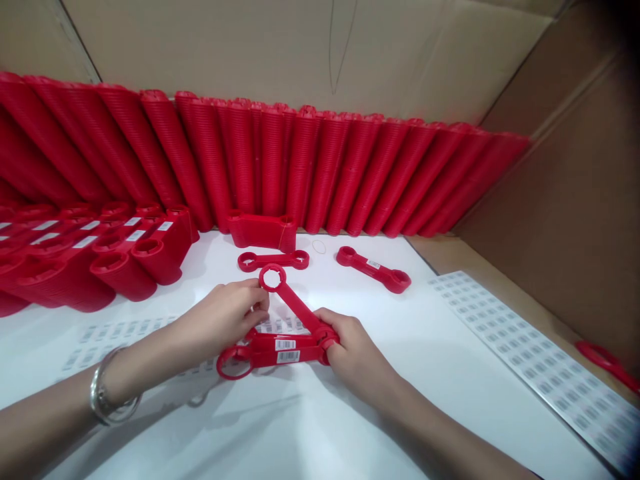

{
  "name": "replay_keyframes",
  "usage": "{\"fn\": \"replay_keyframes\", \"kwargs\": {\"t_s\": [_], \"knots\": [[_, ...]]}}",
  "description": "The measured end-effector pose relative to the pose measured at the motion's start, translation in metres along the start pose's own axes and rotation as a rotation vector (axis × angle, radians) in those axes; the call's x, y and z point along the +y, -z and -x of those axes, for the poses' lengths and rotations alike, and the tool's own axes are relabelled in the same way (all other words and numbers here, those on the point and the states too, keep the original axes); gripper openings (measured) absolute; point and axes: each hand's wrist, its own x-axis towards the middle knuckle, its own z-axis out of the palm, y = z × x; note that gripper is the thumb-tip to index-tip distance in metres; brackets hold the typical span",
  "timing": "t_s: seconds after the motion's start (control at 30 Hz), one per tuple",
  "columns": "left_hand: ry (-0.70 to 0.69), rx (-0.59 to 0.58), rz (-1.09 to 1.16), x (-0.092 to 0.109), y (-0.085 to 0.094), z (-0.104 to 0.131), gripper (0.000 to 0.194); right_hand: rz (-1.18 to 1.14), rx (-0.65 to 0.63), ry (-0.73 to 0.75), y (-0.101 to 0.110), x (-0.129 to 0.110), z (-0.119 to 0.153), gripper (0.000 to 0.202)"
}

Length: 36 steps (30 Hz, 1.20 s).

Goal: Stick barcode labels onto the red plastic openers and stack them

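Observation:
My right hand (pixel 353 340) is closed round the right end of a few red plastic links with ring ends. Two of these red links (pixel 265 348) carry white barcode labels and lie one against the other. Another red link (pixel 297 303) slants up to the left from the same grip, its far ring raised. The curled fingers of my left hand (pixel 240 307) pinch the edge of that raised ring. Under the held links lies a sheet of barcode stickers (pixel 283 325), partly covered.
Tall stacks of red links (pixel 273 167) lean along the cardboard wall (pixel 250 47). Labelled stacks (pixel 125 267) stand at left. Beyond my hands lie a single link (pixel 275 260), a small stack (pixel 260 231) and a labelled piece (pixel 373 267). Sticker sheets (pixel 540 360) lie at right.

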Motion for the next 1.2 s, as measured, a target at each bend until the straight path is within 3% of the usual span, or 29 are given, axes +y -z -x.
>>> {"fn": "replay_keyframes", "kwargs": {"t_s": [0.17,0.37,0.73,0.87,1.03,1.1,1.2], "knots": [[0.032,-0.060,0.336,0.012,0.016,0.003,0.023,-0.002,-0.005,-0.019,-0.001,-0.003,0.001,0.028],[0.137,-0.082,0.718,0.024,0.007,0.001,0.023,0.069,-0.015,0.007,-0.003,-0.008,0.003,0.025],[0.156,-0.091,0.795,0.024,-0.005,-0.002,0.024,0.101,-0.026,0.012,-0.003,-0.011,0.004,0.027],[0.080,0.003,0.515,0.025,-0.010,0.001,0.026,0.112,-0.026,0.005,-0.004,-0.009,0.004,0.026],[-0.289,0.472,-0.266,0.024,-0.023,0.006,0.031,0.031,-0.047,0.046,-0.005,-0.009,0.005,0.024],[-0.396,0.593,-0.467,0.023,-0.025,0.005,0.034,0.043,-0.043,0.054,-0.006,-0.009,0.005,0.024],[-0.338,0.665,-0.589,0.018,-0.021,0.001,0.039,0.054,-0.044,0.049,-0.006,-0.011,0.007,0.027]]}}
